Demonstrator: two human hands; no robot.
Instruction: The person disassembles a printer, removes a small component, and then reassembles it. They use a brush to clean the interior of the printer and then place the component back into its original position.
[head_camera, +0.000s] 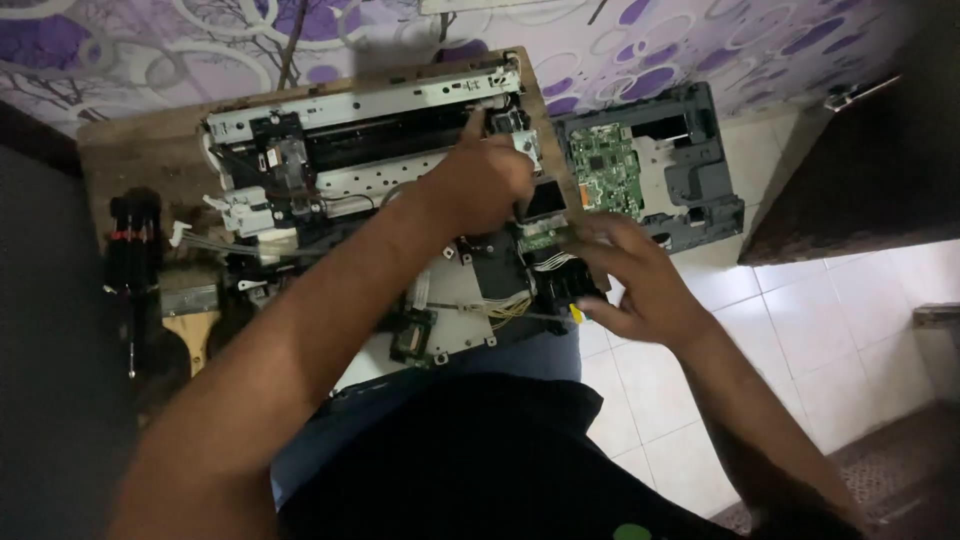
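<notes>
Two hands on this one, both mine, both over the stripped-down printer (400, 180) that sits on the small wooden tabletop (130, 150). My left hand (480, 185) is curled down onto the printer's top right corner, fingers pressed against the metal frame rail there; it looks clenched on the frame edge, though I can't tell exactly what it's pinching. My right hand (630, 280) is just beside it, lower and to the right, fingers half-closed around the printer's right edge where the white wire bundle (510, 305) comes out. A thin screwdriver (540, 315) with a yellow tip runs right under that hand's fingers, seemingly held by them.

Just past my right hand, on the white tiled floor (790, 350), lies a grey plastic housing (690, 170) with a green circuit board (603, 165) in it. Well off to the far side of my left arm there's a black tool with red bands (135, 250) on the tabletop edge.
</notes>
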